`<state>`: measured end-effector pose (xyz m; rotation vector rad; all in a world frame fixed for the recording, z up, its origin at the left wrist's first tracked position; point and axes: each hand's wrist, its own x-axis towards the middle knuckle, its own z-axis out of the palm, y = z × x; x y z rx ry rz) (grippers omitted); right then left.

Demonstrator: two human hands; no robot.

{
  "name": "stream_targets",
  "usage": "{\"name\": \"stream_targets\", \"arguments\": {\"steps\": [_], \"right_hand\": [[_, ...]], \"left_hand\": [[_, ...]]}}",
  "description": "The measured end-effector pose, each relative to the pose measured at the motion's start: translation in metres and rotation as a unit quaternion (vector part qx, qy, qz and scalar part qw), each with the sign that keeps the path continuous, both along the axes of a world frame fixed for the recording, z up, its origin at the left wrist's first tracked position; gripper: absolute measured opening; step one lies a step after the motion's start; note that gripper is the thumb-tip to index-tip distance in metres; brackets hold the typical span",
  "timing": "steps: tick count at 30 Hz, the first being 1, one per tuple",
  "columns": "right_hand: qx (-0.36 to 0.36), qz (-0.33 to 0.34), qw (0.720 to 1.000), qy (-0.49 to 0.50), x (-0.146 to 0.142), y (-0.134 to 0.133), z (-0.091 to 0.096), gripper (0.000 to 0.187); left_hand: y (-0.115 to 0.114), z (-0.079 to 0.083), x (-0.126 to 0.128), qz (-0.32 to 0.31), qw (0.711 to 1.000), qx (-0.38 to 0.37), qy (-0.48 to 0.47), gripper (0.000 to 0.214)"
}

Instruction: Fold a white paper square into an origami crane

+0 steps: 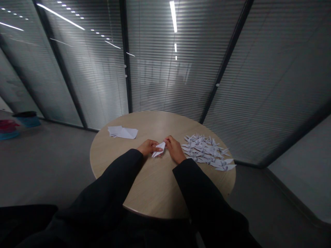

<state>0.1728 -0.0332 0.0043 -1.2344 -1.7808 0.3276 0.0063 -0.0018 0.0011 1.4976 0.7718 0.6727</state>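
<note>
A small white folded paper piece (158,149) lies between both my hands at the middle of a round wooden table (155,186). My left hand (148,147) pinches its left end with fingers closed. My right hand (175,148) pinches its right end, fingers curled. Both arms wear dark sleeves.
A heap of several finished white paper cranes (207,151) spreads over the table's right side. A small stack of flat white paper sheets (122,132) lies at the far left of the table. Glass walls with blinds (181,69) stand behind. Blue and red bins (15,124) sit on the floor at far left.
</note>
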Motion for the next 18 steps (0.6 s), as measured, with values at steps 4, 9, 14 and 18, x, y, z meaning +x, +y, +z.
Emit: {"name": "stream_targets", "arguments": {"steps": [4, 9, 14, 18], "right_hand": [[0.008, 0.003, 1.000, 0.008, 0.0001, 0.0020, -0.0017, 0.014], [0.002, 0.022, 0.999, 0.035, -0.0009, 0.0004, -0.0010, 0.016], [-0.012, 0.039, 0.997, 0.066, -0.0021, 0.0013, -0.0046, 0.034], [-0.041, 0.052, 0.992, 0.107, -0.0017, 0.0030, -0.0061, 0.045]], "left_hand": [[-0.0009, 0.0005, 0.0001, -0.001, 1.000, -0.002, -0.005, 0.044], [-0.0015, 0.0058, -0.0003, 0.027, 0.999, 0.023, 0.007, 0.043], [0.0007, 0.0059, -0.0004, 0.040, 0.998, 0.042, 0.008, 0.044], [0.0004, 0.0060, -0.0004, 0.040, 0.998, 0.042, -0.006, 0.043]]}}
